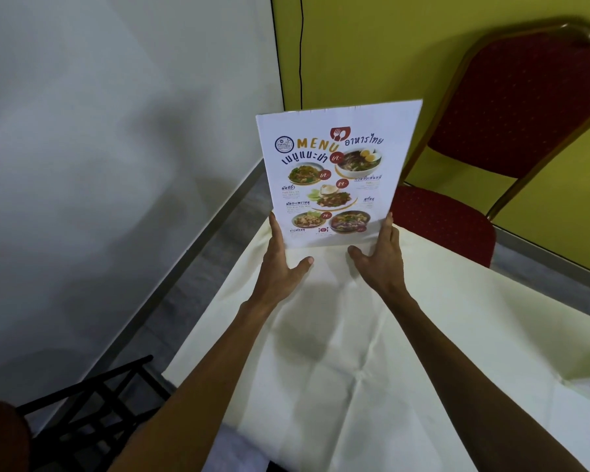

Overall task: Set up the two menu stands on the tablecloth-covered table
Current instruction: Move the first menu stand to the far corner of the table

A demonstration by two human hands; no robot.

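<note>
A white menu stand (334,178) printed with food photos and the word MENU stands upright at the far end of the cream tablecloth (372,352). My left hand (281,264) presses against its lower left edge, fingers up along the side and thumb spread below. At the lower right edge, my right hand (380,257) holds the stand the same way. The bottom of the stand rests on or just above the cloth; I cannot tell which. Only one menu stand is in view.
A red padded chair (511,131) with a gold frame stands behind the table's far right corner, against a yellow-green wall. A grey wall runs along the left. A black frame (92,403) sits low at the left near the table's near corner.
</note>
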